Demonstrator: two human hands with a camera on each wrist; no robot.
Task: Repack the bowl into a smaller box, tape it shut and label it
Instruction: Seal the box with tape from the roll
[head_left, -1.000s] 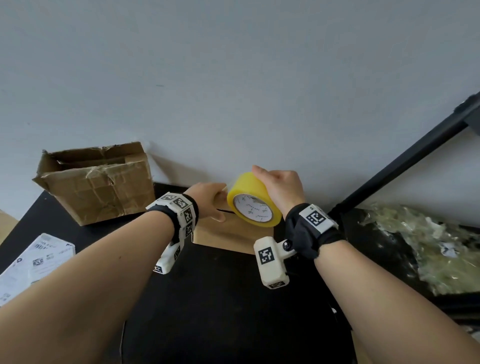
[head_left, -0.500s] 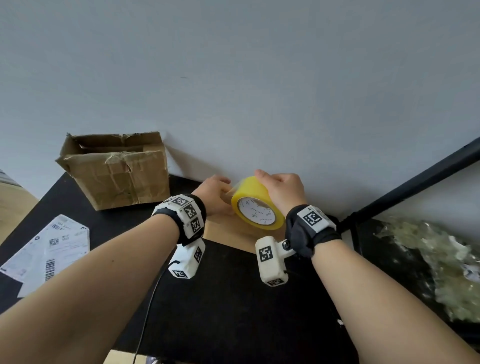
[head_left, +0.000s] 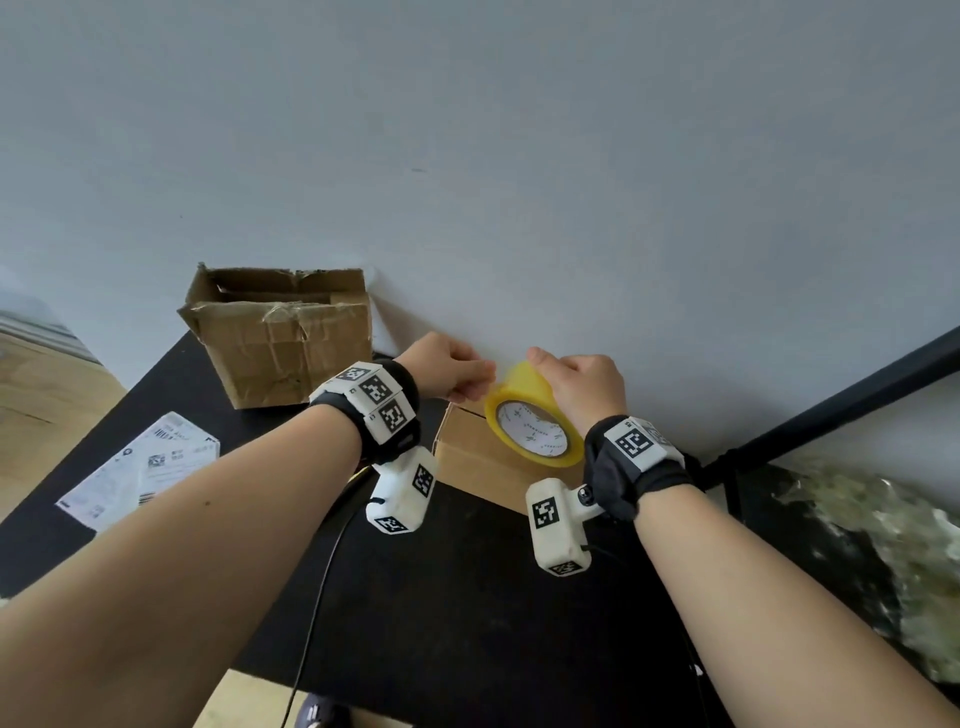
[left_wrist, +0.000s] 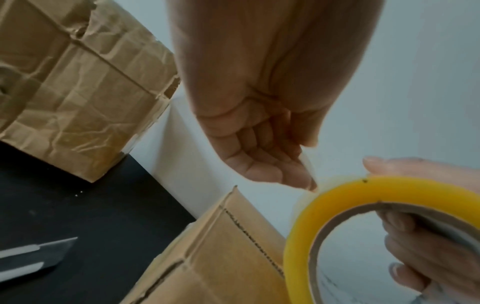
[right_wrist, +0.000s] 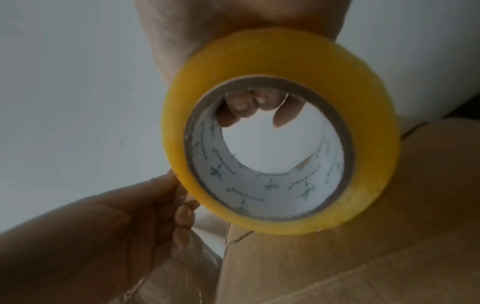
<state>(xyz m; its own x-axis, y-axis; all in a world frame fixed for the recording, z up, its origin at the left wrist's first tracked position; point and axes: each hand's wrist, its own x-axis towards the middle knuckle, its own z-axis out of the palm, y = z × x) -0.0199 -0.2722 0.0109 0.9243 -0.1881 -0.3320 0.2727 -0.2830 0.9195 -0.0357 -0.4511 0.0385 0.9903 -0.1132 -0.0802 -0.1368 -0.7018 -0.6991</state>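
Head view shows the right hand (head_left: 582, 392) holding a round yellow roll of tape (head_left: 530, 415), fingers hooked through its hole, just above the small brown cardboard box (head_left: 478, 462) on the black tabletop (head_left: 467, 597). The left hand (head_left: 447, 371) pinches the clear loose tape end (right_wrist: 189, 246) beside the roll. A big crumpled brown open box (head_left: 280, 338) stands far left.

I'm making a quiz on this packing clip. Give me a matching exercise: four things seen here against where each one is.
Things:
1. tape roll
2. torn box
3. paper labels
4. small box

Places:
A. flat on the table's left side
B. held in the right hand
C. under the tape roll
D. back left, against the wall, open

Pairs: 1-B, 2-D, 3-A, 4-C
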